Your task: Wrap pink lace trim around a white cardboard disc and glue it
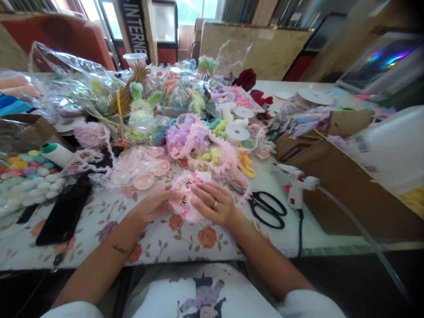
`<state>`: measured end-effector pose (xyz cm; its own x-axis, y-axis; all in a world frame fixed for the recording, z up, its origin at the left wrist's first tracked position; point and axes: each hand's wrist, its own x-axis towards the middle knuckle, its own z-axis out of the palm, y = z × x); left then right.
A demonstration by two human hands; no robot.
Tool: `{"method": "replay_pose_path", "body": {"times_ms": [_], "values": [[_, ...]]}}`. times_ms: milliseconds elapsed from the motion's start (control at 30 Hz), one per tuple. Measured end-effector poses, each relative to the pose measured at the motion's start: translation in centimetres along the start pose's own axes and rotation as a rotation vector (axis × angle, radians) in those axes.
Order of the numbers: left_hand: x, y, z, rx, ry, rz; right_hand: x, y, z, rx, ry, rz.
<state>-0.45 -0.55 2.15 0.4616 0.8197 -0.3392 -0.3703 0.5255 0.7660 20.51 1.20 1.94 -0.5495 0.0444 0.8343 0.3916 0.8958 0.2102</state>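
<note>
A round, fluffy pink plush face [186, 211] with small eye details sits between my hands, just above the flowered tablecloth. My left hand [158, 204] grips its left edge, thumb and fingers closed against it. From the right, my right hand [217, 204] lies over the plush with bent fingers pressed on its front; a ring is on one finger. The right fingertips partly hide the face. Black-handled scissors [267, 210] lie to the right, their blades beside my right hand. Pink ruffled trim [228, 154] curls on the table behind the plush.
A white glue gun [294, 185] with its cord stands by a cardboard box [338, 194] on the right. Pink oval pieces in plastic [144, 180], a black phone [64, 214] and bagged pom-poms [36, 181] lie left. Yarn, ribbon spools [237, 132] and plastic wrap heap up behind.
</note>
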Motion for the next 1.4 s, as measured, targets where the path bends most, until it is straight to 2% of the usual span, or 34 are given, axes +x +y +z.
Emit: {"method": "replay_pose_path", "body": {"times_ms": [100,300,400,533,767,833,1000,1067,1300,1400], "values": [[0.0,0.2,0.4,0.072,0.049,0.079,-1.0,0.1,0.7,0.040,-0.036,0.175],[0.3,0.3,0.2,0.208,0.175,0.258,-3.0,1.1,2.1,0.188,-0.148,0.789],[0.6,0.0,-0.4,0.257,0.202,0.299,-2.9,1.2,2.1,0.248,-0.240,0.988],[0.9,-0.3,-0.9,0.309,0.221,0.312,-2.4,1.1,1.9,0.254,-0.339,1.023],[0.8,-0.1,-0.6,0.239,0.203,0.261,-2.5,1.1,2.1,0.280,-0.376,1.069],[0.7,0.0,-0.7,0.191,0.185,0.209,-2.4,1.5,1.7,0.401,-0.364,1.107],[0.7,0.0,-1.2,0.144,0.113,0.142,-1.2,2.5,-0.5,1.117,-0.318,1.302],[0.6,0.1,-1.1,0.139,0.084,0.136,-0.8,2.5,-1.0,1.289,-0.291,1.393],[0.5,0.0,-0.5,0.106,-0.008,0.130,0.1,1.2,0.1,1.360,-0.360,1.487],[0.7,-0.1,-0.8,0.093,-0.023,0.140,0.1,0.9,0.5,1.337,-0.311,1.532]]}}
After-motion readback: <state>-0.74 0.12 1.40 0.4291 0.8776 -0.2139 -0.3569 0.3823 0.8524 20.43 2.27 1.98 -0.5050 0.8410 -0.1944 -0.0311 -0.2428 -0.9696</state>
